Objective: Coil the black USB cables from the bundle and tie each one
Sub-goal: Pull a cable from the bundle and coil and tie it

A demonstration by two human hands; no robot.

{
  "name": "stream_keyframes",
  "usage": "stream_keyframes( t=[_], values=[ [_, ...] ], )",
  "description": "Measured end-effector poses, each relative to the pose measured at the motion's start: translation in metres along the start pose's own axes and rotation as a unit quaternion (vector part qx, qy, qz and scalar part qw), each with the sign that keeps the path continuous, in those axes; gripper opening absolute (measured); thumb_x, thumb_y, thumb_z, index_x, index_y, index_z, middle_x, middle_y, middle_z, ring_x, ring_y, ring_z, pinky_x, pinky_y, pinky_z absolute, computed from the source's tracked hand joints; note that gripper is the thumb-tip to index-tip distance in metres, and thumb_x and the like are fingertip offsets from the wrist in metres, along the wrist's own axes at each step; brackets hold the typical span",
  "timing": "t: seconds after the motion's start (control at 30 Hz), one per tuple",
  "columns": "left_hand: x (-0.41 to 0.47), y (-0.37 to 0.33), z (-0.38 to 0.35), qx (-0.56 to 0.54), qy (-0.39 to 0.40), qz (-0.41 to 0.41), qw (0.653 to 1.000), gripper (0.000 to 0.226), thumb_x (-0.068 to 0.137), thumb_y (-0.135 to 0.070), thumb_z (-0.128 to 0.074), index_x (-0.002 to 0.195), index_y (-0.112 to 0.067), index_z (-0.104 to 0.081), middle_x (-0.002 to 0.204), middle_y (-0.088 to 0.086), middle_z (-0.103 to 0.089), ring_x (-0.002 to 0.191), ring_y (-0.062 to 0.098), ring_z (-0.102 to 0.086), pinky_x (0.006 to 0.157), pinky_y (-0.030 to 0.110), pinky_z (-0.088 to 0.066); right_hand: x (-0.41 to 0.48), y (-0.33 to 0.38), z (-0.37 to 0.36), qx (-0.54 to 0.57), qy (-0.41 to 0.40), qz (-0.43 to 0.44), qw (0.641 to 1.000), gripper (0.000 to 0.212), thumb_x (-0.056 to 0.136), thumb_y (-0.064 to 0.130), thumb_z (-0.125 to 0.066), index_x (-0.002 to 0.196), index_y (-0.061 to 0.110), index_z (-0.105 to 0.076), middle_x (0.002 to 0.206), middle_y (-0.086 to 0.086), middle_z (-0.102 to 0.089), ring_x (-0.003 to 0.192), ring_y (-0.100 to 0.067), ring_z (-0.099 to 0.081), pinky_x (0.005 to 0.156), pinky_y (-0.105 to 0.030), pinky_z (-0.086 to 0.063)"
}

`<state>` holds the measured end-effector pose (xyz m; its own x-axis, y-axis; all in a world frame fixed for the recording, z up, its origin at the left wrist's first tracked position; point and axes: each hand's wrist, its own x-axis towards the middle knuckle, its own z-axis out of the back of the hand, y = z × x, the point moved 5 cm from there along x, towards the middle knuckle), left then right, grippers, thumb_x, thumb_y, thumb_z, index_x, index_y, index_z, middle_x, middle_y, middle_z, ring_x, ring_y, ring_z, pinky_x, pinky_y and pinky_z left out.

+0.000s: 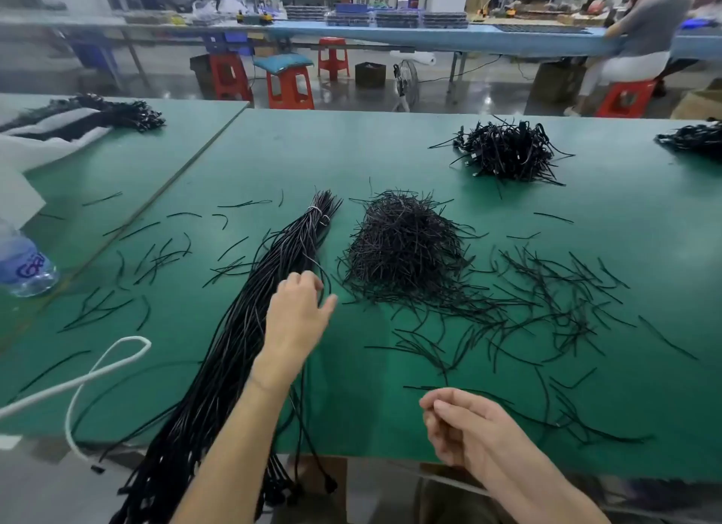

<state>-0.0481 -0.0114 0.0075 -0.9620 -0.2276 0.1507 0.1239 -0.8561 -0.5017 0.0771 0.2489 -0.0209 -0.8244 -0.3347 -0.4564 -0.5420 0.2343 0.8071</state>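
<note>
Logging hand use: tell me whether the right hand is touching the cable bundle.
No, the right hand sits near the table's front edge, well apart from the cable bundle, which only the left hand touches.

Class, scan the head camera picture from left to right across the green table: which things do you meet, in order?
plastic water bottle → white cord loop → bundle of black USB cables → heap of black ties → pile of black cables at the right edge
</note>
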Motion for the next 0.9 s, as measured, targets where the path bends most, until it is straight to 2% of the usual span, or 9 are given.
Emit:
stream_keyframes(
  t=[0.07, 0.13, 0.23, 0.3, 0.43, 0.63, 0.7, 0.83, 0.9],
  values=[
    [0.002, -0.009, -0.008, 0.117, 0.031, -0.004, 0.993, 0.041, 0.098, -0.046, -0.064, 0.115, -0.009, -0.058, 0.115, 0.007, -0.059, 0.109, 0.027, -0.056, 0.093, 0.037, -0.048, 0.003, 0.007, -0.003, -0.022, 0.013, 0.015, 1.000, 0.024, 0.081, 0.015, -0.066, 0.098, -0.002, -0.070, 0.078, -0.014, -0.062, 0.062, -0.020, -0.056, 0.051, -0.026, -0.044],
    [0.000, -0.014, -0.012, 0.152, 0.047, 0.002, 0.987, 0.035, 0.100, -0.042, -0.061, 0.110, -0.009, -0.057, 0.114, 0.008, -0.061, 0.105, 0.027, -0.059, 0.088, 0.036, -0.047, 0.006, 0.013, -0.003, -0.028, 0.023, 0.026, 0.999, 0.024, 0.085, 0.015, -0.066, 0.100, -0.002, -0.070, 0.081, -0.015, -0.062, 0.065, -0.020, -0.056, 0.054, -0.026, -0.045],
    [0.002, -0.009, -0.009, 0.104, 0.025, 0.007, 0.994, 0.023, 0.108, -0.031, -0.050, 0.103, -0.009, -0.057, 0.105, 0.007, -0.063, 0.085, 0.025, -0.061, 0.071, 0.035, -0.047, 0.012, 0.016, -0.004, -0.048, 0.031, 0.026, 0.998, 0.022, 0.089, 0.018, -0.065, 0.101, 0.002, -0.071, 0.084, -0.014, -0.063, 0.069, -0.019, -0.057, 0.058, -0.026, -0.046],
    [-0.001, -0.009, -0.001, 0.051, 0.003, 0.000, 0.999, 0.030, 0.110, -0.030, -0.042, 0.089, -0.012, -0.053, 0.089, 0.004, -0.062, 0.067, 0.019, -0.055, 0.055, 0.031, -0.038, 0.016, 0.019, -0.007, -0.062, 0.044, 0.028, 0.997, 0.020, 0.093, 0.019, -0.063, 0.103, 0.003, -0.071, 0.086, -0.012, -0.063, 0.071, -0.018, -0.057, 0.059, -0.026, -0.046],
    [-0.010, -0.007, 0.004, 0.031, 0.067, 0.006, 0.997, 0.041, 0.110, -0.033, -0.034, 0.090, -0.010, -0.061, 0.083, 0.005, -0.066, 0.072, 0.027, -0.064, 0.066, 0.040, -0.052, 0.032, 0.027, -0.017, -0.106, 0.035, 0.047, 0.993, 0.020, 0.103, 0.015, -0.054, 0.107, 0.004, -0.070, 0.086, -0.009, -0.066, 0.072, -0.017, -0.058, 0.062, -0.026, -0.047],
    [-0.019, -0.005, 0.005, -0.074, 0.105, 0.031, 0.991, 0.036, 0.108, -0.030, -0.038, 0.086, -0.014, -0.062, 0.080, 0.005, -0.067, 0.071, 0.026, -0.062, 0.068, 0.040, -0.051, 0.064, 0.049, -0.058, -0.198, -0.001, 0.112, 0.974, 0.020, 0.105, 0.008, -0.050, 0.116, 0.012, -0.065, 0.091, -0.006, -0.072, 0.073, -0.015, -0.066, 0.063, -0.026, -0.052],
    [-0.020, -0.006, 0.004, -0.078, 0.110, 0.027, 0.990, 0.037, 0.108, -0.033, -0.040, 0.087, -0.014, -0.064, 0.079, 0.004, -0.068, 0.073, 0.027, -0.064, 0.071, 0.041, -0.053, 0.074, 0.052, -0.073, -0.221, 0.000, 0.129, 0.967, 0.029, 0.102, 0.003, -0.049, 0.124, 0.017, -0.063, 0.100, -0.009, -0.072, 0.076, -0.015, -0.069, 0.065, -0.027, -0.054],
    [-0.021, -0.004, -0.003, -0.063, 0.134, 0.008, 0.989, 0.036, 0.107, -0.034, -0.043, 0.090, -0.010, -0.064, 0.083, 0.008, -0.070, 0.075, 0.033, -0.066, 0.067, 0.040, -0.052, 0.094, 0.055, -0.094, -0.277, 0.002, 0.154, 0.948, 0.069, 0.090, -0.013, -0.039, 0.144, 0.029, -0.051, 0.119, -0.006, -0.061, 0.086, -0.016, -0.070, 0.071, -0.030, -0.059],
    [-0.020, 0.000, -0.006, -0.053, 0.144, -0.005, 0.988, 0.034, 0.108, -0.034, -0.042, 0.094, -0.010, -0.063, 0.090, 0.007, -0.072, 0.071, 0.030, -0.064, 0.062, 0.038, -0.049, 0.104, 0.055, -0.100, -0.288, 0.014, 0.155, 0.945, 0.076, 0.085, -0.015, -0.035, 0.144, 0.029, -0.052, 0.126, -0.005, -0.060, 0.095, -0.022, -0.069, 0.080, -0.035, -0.061]
  ],
)
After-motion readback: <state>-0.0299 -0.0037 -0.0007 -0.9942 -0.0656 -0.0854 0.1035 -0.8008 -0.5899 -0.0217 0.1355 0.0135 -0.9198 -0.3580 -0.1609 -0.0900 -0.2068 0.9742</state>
